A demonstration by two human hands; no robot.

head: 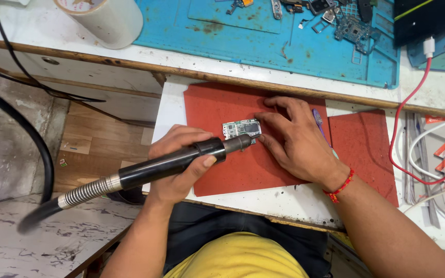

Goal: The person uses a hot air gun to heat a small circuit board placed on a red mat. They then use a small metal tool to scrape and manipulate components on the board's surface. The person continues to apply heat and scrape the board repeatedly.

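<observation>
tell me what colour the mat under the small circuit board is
Red: the mat under the circuit board, clearest in the head view.

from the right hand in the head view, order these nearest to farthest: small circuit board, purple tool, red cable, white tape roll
1. small circuit board: under the fingertips of the right hand, on the red mat.
2. purple tool: just beyond the hand's back edge, on the mat.
3. red cable: off to the right, running up to the white plug.
4. white tape roll: far upper left, on the upper bench.
</observation>
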